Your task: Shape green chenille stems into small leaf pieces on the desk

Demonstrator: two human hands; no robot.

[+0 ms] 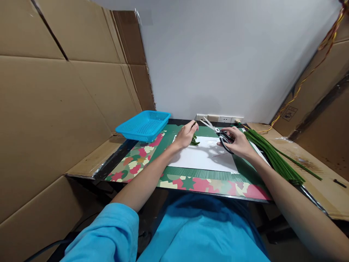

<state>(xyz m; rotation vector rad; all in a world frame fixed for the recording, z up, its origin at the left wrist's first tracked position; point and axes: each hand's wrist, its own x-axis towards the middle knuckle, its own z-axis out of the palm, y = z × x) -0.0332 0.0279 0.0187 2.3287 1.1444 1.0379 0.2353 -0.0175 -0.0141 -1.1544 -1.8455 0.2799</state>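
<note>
My left hand is closed above the white sheet, gripping a small dark-green bunch with curled strands hanging below the fingers. My fingers cover much of the bunch, so its kind is unclear. In my right hand are black-handled scissors, my fingers around the handles. The blades are spread apart and point up and left toward my left hand, not touching the bunch. A thick bundle of long, thin green stems lies to the right of my right hand.
A blue perforated basket stands at the back left. Beneath the sheet is a green mat with a colourful patterned border. Cardboard walls flank the table. Power sockets line its back edge, and a twisted yellow-red wire hangs at the right.
</note>
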